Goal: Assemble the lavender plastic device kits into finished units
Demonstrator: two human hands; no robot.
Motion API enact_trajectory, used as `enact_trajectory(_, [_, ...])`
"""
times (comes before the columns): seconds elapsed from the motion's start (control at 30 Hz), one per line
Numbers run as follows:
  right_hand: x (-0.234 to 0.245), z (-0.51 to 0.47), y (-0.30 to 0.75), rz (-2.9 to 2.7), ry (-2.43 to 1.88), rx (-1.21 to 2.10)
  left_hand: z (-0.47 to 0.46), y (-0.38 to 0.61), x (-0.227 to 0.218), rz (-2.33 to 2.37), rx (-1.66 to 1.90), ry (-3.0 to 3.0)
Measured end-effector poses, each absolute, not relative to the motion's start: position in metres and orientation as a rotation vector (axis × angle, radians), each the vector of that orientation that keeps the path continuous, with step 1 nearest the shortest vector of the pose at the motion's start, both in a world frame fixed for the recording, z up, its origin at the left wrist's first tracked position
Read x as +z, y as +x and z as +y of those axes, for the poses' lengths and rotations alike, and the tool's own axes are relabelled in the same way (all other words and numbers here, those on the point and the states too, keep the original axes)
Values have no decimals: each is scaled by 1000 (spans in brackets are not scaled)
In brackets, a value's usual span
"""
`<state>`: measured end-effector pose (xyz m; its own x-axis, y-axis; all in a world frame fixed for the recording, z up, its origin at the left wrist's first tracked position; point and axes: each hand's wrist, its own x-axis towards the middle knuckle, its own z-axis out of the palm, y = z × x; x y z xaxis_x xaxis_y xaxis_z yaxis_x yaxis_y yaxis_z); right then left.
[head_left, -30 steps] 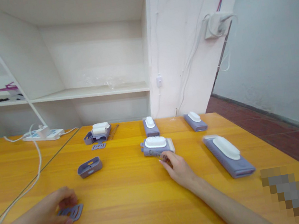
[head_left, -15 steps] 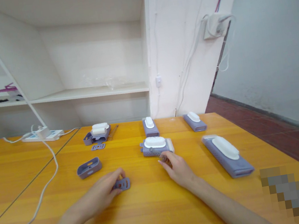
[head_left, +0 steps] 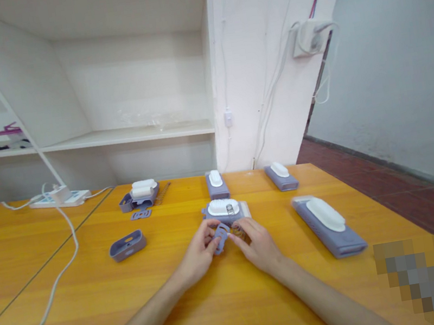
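My left hand (head_left: 201, 250) pinches a flat purple-grey plate (head_left: 221, 238) with cut-out slots, holding it tilted above the table. Close beside it on the right, my right hand (head_left: 256, 241) is closed round a metal coil spring (head_left: 238, 230); part of the spring is hidden by the fingers. Its upper end shows in front of a purple-grey case with a white bristled brush pad (head_left: 218, 208), which lies just beyond both hands. An oblong purple-grey end cap (head_left: 127, 246) with an opening rests on the table to the left.
Finished-looking purple-grey cases with white tops stand at the back (head_left: 217, 190), back right (head_left: 281, 176) and right (head_left: 330, 227). Back left are an opened case (head_left: 143, 194), a second plate (head_left: 141, 214) and a spring (head_left: 163, 193). A white cable runs from a power strip (head_left: 62, 198) across the left.
My left hand has brought the slotted plate up and rightward, close to my right hand. The spring in my right hand now points more upright.
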<state>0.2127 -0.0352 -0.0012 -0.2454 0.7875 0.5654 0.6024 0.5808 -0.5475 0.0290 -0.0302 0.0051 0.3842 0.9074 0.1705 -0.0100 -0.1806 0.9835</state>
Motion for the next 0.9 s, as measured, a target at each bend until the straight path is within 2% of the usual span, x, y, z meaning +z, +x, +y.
enact_trajectory(0.3, [0,-31,214,-1768,-1074,495,-28,42,-1,698,1079,1149])
enact_trajectory(0.67, [-8,-25,212,-1542,-1027,932,-32,47,2,867,1045,1229])
enact_trajectory(0.9, [-8,-26,211,-1486,-1048,940,-33,45,5,815,951,1389])
